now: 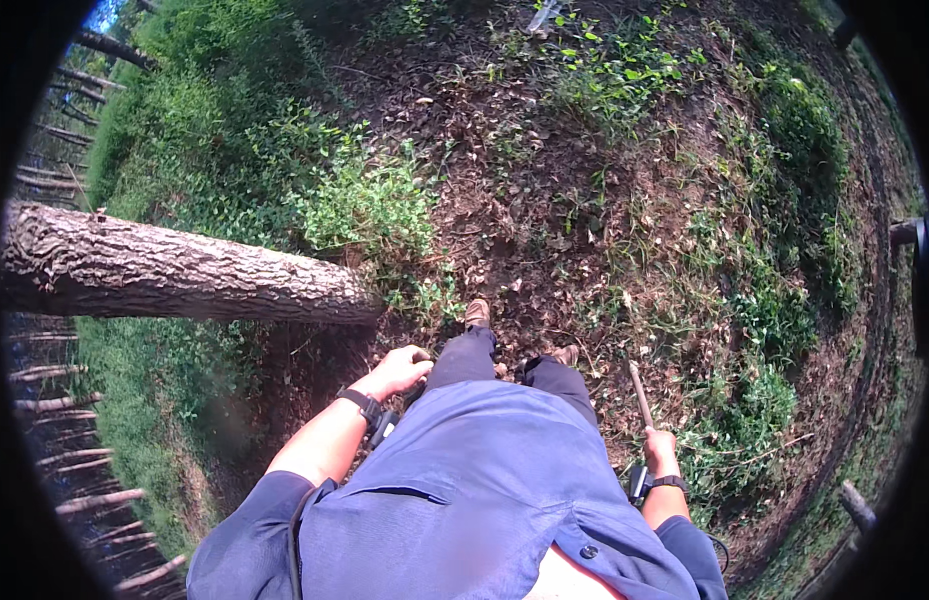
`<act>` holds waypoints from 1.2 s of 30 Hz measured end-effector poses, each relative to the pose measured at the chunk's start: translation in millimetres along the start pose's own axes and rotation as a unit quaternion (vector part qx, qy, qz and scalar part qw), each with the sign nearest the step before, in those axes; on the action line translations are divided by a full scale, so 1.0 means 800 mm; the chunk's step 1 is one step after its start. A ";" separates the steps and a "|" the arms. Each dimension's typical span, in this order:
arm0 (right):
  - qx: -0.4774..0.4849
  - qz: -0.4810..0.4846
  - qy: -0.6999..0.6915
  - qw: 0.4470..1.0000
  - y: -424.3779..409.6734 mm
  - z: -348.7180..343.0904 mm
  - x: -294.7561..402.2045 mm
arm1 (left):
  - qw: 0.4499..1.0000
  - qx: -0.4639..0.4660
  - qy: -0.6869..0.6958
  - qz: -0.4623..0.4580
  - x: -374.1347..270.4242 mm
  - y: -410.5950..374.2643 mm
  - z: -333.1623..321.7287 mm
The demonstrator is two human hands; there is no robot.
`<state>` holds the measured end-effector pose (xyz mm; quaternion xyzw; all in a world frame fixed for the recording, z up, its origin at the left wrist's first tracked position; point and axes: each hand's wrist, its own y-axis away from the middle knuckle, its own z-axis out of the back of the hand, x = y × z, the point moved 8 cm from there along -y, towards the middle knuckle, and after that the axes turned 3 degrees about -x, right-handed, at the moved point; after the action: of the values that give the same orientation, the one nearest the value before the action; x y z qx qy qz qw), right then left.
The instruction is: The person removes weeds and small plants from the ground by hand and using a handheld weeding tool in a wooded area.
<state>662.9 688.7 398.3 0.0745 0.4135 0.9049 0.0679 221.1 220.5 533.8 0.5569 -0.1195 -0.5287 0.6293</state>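
Observation:
My right hand (660, 445) is closed around a slim wooden stick or tool handle (639, 390), held low at my right side. The stick points forward over the leaf litter, and whatever lies behind my hand is hidden. On the other side, my left hand (398, 371) hangs beside my left thigh with its fingers curled. Its palm is turned away, so I cannot see whether anything is in it. Both wrists wear dark straps with small devices, the left strap (362, 405) and the right strap (668, 482).
A thick rough-barked tree trunk (187, 266) rises close on my left. Leafy shrubs (371, 214) grow at its base. Dry leaves and bare soil (502, 180) lie ahead, with low weeds (772, 315) to the right. A clear plastic-looking scrap (543, 16) lies farther off.

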 end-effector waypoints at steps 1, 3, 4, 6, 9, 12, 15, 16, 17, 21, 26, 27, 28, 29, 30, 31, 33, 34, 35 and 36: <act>-0.002 0.005 -0.018 1.000 0.021 0.005 0.016 | 1.000 -0.002 0.010 -0.005 0.014 0.004 0.006; 0.004 -0.026 0.021 0.999 0.045 0.012 0.040 | 0.999 -0.021 0.037 0.000 0.040 0.008 0.028; -0.001 0.001 0.012 1.000 0.050 0.016 0.055 | 0.999 -0.035 0.029 -0.004 0.046 0.011 0.043; -0.008 0.022 -0.019 1.000 0.064 0.016 0.080 | 0.998 -0.045 0.040 0.000 0.066 0.010 0.071; 0.038 0.033 -0.043 0.998 0.084 0.018 0.137 | 0.994 -0.074 0.080 0.015 0.098 0.007 0.116; 0.048 0.077 -0.058 0.994 0.110 0.017 0.205 | 0.987 -0.096 0.128 0.020 0.126 0.000 0.147; 0.051 0.148 -0.067 0.985 0.132 0.010 0.269 | 0.988 -0.102 0.116 -0.003 0.142 -0.021 0.165; 0.028 0.165 -0.047 0.985 0.140 0.008 0.286 | 0.987 -0.103 0.121 0.000 0.143 -0.026 0.169; 0.006 0.182 -0.028 0.983 0.149 0.008 0.304 | 0.986 -0.107 0.125 0.004 0.143 -0.029 0.173; 0.033 0.205 -0.054 0.977 0.169 0.002 0.360 | 0.983 -0.092 0.157 0.023 0.129 -0.038 0.170; 0.017 0.210 0.048 0.976 0.143 0.003 0.416 | 0.978 -0.106 0.172 0.041 0.088 -0.043 0.170; 0.034 0.210 0.066 0.975 0.125 0.001 0.426 | 0.974 -0.111 0.192 0.051 0.076 -0.046 0.170; 0.027 0.204 0.090 0.974 0.109 -0.001 0.435 | 0.969 -0.111 0.212 0.063 0.064 -0.046 0.170; 0.020 0.199 0.115 0.973 0.094 -0.002 0.443 | 0.963 -0.117 0.230 0.076 0.059 -0.048 0.166; 0.025 0.166 0.122 0.978 0.087 -0.007 0.457 | 0.955 -0.127 0.253 0.082 0.062 -0.050 0.163; 0.037 0.207 0.125 0.970 0.054 -0.013 0.467 | 0.949 -0.131 0.274 0.082 0.051 -0.055 0.160; 0.032 0.193 0.153 0.969 0.001 -0.018 0.483 | 0.957 -0.133 0.232 0.112 0.025 -0.056 0.153; 0.023 0.211 0.199 0.957 0.012 -0.015 0.509 | 0.956 -0.130 0.236 0.117 0.006 -0.055 0.149; 0.043 0.200 0.226 0.952 -0.026 -0.023 0.513 | 0.954 -0.127 0.241 0.123 -0.009 -0.059 0.144; 0.036 0.222 0.245 0.943 -0.026 -0.024 0.534 | 0.950 -0.127 0.257 0.121 -0.017 -0.062 0.137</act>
<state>242.2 766.8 404.2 -0.0570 0.4222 0.8720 -0.2411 107.9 177.3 537.1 0.5705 0.0478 -0.2988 0.7635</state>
